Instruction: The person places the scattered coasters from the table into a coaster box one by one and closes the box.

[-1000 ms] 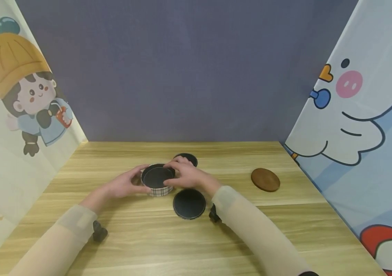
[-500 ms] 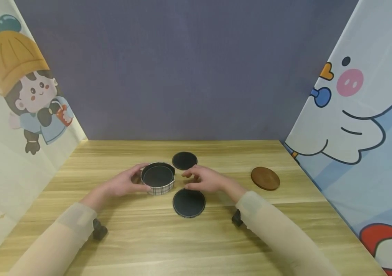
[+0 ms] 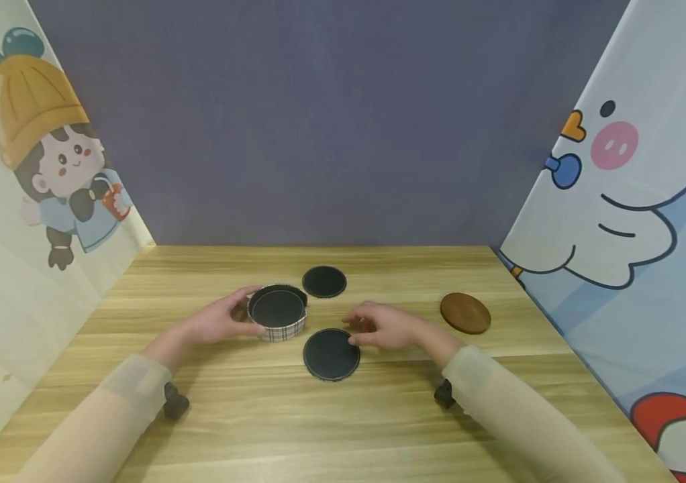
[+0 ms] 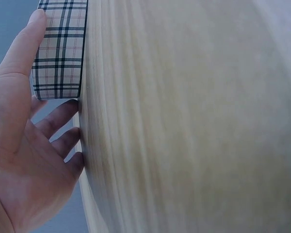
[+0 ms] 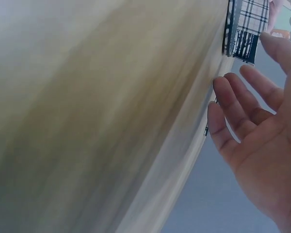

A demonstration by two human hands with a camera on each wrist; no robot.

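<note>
A round coaster holder (image 3: 282, 331) with a plaid outer wall stands left of the table's middle, a black coaster (image 3: 276, 308) lying inside it. My left hand (image 3: 220, 318) holds the holder from the left; in the left wrist view its thumb lies along the plaid wall (image 4: 63, 48). Just right of the holder, my right hand (image 3: 388, 327) hovers with relaxed fingers and nothing in them. Its thumb tip overlaps the edge of the near black coaster (image 3: 329, 355). Another black coaster (image 3: 324, 281) lies flat behind, right of the holder.
A brown round wooden disc (image 3: 465, 313) lies on the right part of the wood-grain table (image 3: 295, 429). A dark grey backdrop (image 3: 319, 121) rises at the far edge, with printed cartoon panels on both sides.
My right hand has left the holder's right rim and moved right and nearer, beside the near coaster. The far coaster, partly covered before, now shows fully. My left hand has stayed in place.
</note>
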